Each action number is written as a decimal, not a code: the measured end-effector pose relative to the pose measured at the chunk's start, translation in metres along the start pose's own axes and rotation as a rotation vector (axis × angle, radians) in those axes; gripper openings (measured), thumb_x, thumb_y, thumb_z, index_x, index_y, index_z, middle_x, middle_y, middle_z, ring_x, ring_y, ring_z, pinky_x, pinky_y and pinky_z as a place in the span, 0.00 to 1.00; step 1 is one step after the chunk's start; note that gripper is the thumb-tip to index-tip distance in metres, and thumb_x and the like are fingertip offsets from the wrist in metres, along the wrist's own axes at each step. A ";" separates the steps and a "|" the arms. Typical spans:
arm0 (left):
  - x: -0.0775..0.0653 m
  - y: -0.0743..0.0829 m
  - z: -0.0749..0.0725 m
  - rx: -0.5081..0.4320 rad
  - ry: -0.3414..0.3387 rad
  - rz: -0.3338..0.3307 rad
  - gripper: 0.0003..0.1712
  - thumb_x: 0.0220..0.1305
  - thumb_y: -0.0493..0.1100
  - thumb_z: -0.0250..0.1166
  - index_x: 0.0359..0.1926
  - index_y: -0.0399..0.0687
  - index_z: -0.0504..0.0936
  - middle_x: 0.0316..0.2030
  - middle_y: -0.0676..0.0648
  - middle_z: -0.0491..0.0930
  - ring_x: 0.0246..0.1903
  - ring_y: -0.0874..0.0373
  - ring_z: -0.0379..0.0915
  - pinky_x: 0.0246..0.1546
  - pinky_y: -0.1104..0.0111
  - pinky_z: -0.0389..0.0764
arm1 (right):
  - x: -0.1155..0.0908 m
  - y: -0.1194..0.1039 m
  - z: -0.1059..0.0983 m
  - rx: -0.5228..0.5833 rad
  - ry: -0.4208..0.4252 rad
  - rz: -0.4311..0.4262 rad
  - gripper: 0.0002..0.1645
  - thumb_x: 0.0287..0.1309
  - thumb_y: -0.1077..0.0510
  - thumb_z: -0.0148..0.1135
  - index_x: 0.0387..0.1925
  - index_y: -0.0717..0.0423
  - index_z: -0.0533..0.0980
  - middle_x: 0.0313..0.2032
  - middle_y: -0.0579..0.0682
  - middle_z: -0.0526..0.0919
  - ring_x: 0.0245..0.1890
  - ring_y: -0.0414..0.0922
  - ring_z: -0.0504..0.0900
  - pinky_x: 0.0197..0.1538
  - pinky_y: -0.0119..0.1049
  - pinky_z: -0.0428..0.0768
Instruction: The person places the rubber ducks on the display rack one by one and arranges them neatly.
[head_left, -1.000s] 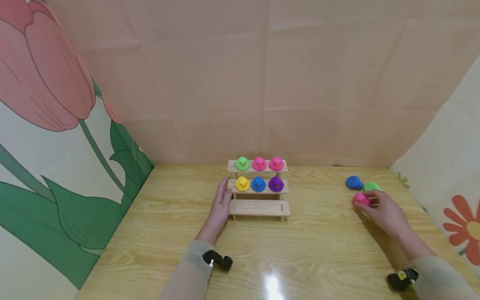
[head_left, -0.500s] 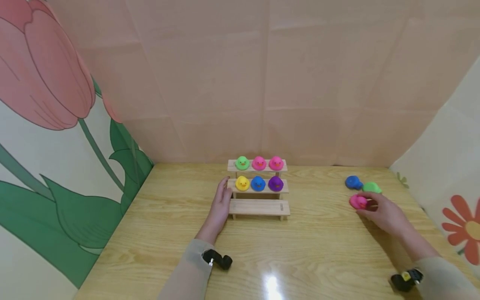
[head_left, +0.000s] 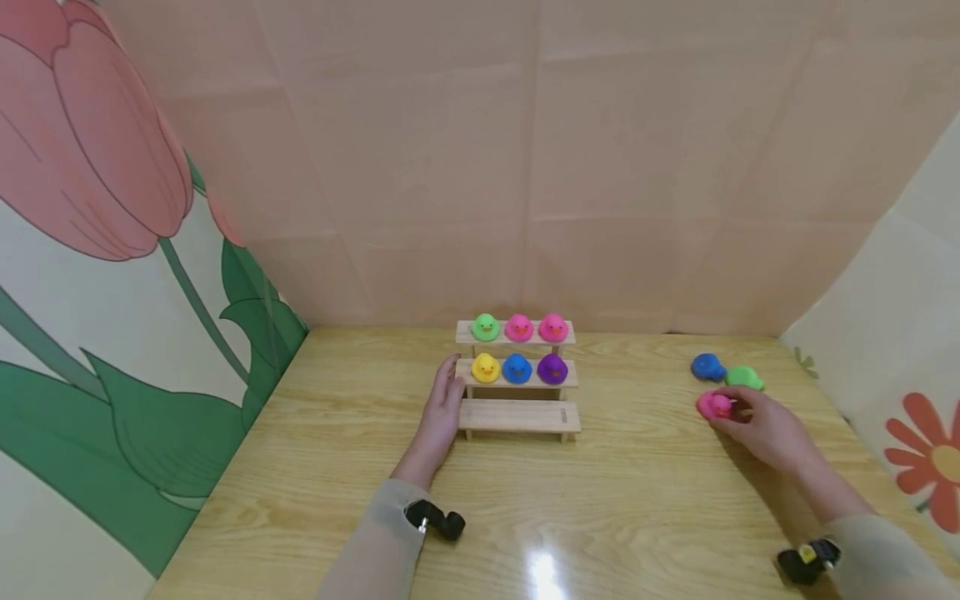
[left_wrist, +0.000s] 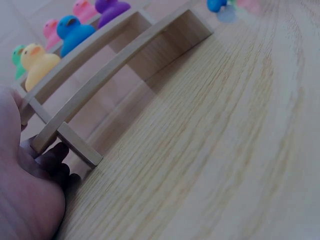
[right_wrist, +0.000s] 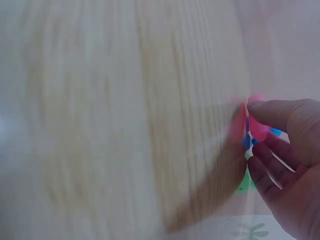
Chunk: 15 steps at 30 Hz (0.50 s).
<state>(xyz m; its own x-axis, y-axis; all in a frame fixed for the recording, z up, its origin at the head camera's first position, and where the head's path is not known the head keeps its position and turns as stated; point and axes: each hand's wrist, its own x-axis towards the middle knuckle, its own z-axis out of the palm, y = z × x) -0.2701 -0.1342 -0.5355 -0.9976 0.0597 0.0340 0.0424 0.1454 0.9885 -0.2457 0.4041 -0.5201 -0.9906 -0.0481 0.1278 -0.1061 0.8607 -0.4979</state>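
A three-tier wooden display stand [head_left: 517, 417] stands on the table. My left hand [head_left: 442, 404] holds its left end, with fingers [left_wrist: 57, 152] tucked under the lowest step in the left wrist view. On the top step sit a green duck [head_left: 486, 327] and two pink ducks; the middle one bears a yellow duck [head_left: 485, 367], a blue duck [head_left: 517, 368] and a purple duck [head_left: 552, 369]. At the right, my right hand [head_left: 768, 425] pinches a pink rubber duck [head_left: 714, 406] between thumb and fingers, low over the table. The bottom step is bare.
Just behind the right hand lie another blue duck [head_left: 708, 366], tipped over, and another green duck [head_left: 745, 377]. A plain pinkish cloth [head_left: 637, 167] hangs behind the table [head_left: 637, 500], with flower-printed sheets on both sides.
The pink duck in my right hand has turned and shifted slightly left and toward me, uncovering more of the green duck. The left hand and stand have stayed put.
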 end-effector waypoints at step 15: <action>0.001 0.001 0.001 -0.001 0.010 0.001 0.33 0.85 0.73 0.46 0.84 0.85 0.58 0.87 0.48 0.54 0.84 0.44 0.53 0.82 0.42 0.57 | 0.001 -0.054 0.002 0.079 0.084 -0.133 0.29 0.70 0.52 0.79 0.61 0.67 0.81 0.56 0.70 0.85 0.51 0.67 0.86 0.46 0.49 0.89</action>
<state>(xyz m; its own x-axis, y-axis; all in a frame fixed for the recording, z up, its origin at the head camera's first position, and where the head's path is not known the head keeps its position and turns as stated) -0.2707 -0.1331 -0.5346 -0.9981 0.0498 0.0361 0.0429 0.1442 0.9886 -0.2415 0.3567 -0.4947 -0.9570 -0.1138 0.2670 -0.2459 0.8068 -0.5373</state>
